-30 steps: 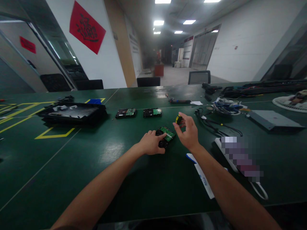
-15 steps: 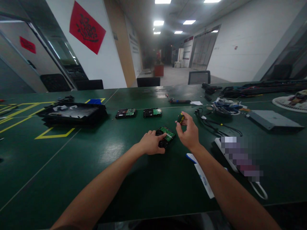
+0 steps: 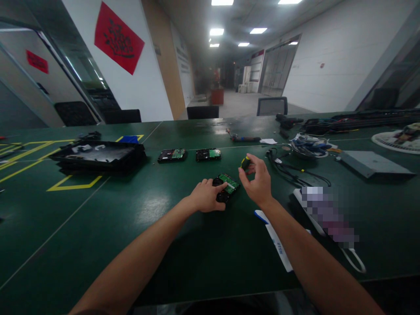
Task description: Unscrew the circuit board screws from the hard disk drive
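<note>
A hard drive (image 3: 231, 183) with a green circuit board facing up lies on the green table in front of me. My left hand (image 3: 207, 195) grips its left side, with the index finger stretched onto the board and the thumb at the near edge. To the right of the drive, my right hand (image 3: 258, 180) pinches a screwdriver (image 3: 245, 163) by its black and yellow handle. The handle leans slightly, and a thin shaft seems to reach down near the drive's right edge; its tip is too small to make out.
Two more hard drives, one at the left (image 3: 172, 155) and one nearer the middle (image 3: 208, 154), lie beyond my hands. A black casing (image 3: 98, 155) stands at left. Black cables (image 3: 288, 170), a grey metal box (image 3: 374, 164) and a white power strip (image 3: 315, 214) lie at right.
My right hand and the screwdriver handle have shifted very slightly left, and the handle has turned a little in the fingers. My left hand and the hard drive have stayed in place.
</note>
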`<state>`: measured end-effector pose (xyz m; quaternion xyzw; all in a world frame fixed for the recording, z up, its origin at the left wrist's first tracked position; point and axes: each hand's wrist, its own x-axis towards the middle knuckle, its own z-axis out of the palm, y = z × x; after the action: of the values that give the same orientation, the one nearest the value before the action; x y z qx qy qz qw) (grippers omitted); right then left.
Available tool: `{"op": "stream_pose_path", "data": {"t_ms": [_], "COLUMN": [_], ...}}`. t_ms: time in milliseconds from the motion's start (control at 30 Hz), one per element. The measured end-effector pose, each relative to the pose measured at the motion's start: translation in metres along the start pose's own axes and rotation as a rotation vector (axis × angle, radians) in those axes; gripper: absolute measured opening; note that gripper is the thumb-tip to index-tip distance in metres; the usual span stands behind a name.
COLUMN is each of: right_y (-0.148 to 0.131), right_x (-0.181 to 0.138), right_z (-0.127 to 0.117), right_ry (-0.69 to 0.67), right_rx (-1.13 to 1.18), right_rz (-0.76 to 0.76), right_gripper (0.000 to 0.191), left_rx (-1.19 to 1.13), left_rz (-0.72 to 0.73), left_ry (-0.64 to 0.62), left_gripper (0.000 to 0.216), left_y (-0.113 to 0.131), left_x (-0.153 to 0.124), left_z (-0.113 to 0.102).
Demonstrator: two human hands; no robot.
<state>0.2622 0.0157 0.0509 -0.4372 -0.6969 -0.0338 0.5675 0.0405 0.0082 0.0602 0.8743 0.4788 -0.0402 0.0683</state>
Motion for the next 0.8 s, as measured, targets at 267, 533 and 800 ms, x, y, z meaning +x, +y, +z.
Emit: {"op": "stream_pose_path", "data": {"t_ms": [267, 533, 800], "right_y": [-0.0003, 0.0007, -0.0023], "right_x": [-0.0002, 0.0013, 0.0017], "right_z": [0.0001, -0.003, -0.0026], "right_ry": [-0.021, -0.035, -0.025], "right_rx": [0.025, -0.038, -0.028], "right_rz": [0.008, -0.001, -0.008], "right_gripper": [0.051, 0.051, 0.05], "left_rx": [0.003, 0.009, 0.0], "left_rz": [-0.003, 0.003, 0.003], "left_ry": [-0.005, 0.014, 0.011], "left_gripper": [0.093, 0.092, 0.093], "left_y": [0.0013, 0.0013, 0.0012], "left_x": [-0.0007, -0.001, -0.0008], "left_z": [-0.0017, -0.001, -0.0005]}}
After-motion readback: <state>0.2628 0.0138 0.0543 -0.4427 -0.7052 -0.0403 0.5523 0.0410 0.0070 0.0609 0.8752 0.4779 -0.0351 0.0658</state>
